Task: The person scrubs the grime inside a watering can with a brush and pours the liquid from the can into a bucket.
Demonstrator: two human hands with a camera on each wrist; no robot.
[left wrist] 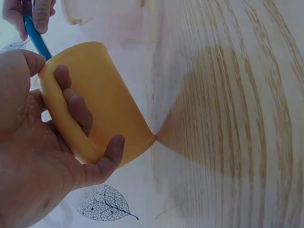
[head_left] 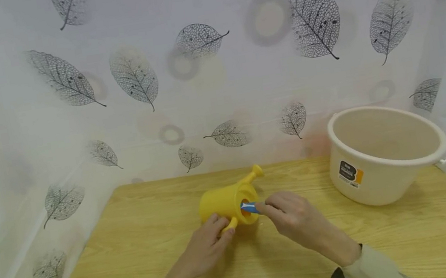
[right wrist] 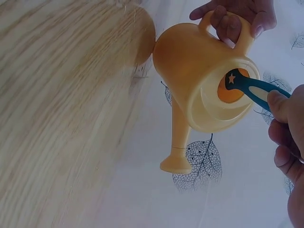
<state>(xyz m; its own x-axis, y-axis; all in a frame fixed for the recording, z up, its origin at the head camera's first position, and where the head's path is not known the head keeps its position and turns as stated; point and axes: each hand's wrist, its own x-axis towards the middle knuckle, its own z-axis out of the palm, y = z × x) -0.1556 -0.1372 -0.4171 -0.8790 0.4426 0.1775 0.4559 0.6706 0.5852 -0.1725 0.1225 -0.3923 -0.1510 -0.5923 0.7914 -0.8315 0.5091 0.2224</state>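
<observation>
Left of the frame's lower centre, the left hand (head_left: 206, 243) had its fingers curled round the handle (left wrist: 61, 114) of a yellow watering can (head_left: 217, 202), which sat tilted just below mid-frame, a base edge touching the surface (head_left: 135, 248). At its opening, facing right, was the star-marked end of a blue tool (head_left: 251, 208), gripped by the right hand (head_left: 295, 214). A pale bucket (head_left: 385, 180) stood at centre right.

A wood-grained table (head_left: 134, 238) fills the lower part of the frame. At the right a bucket (head_left: 378, 183) stands on it; below the centre, a tilted can (head_left: 218, 202) touches it with its base edge.
</observation>
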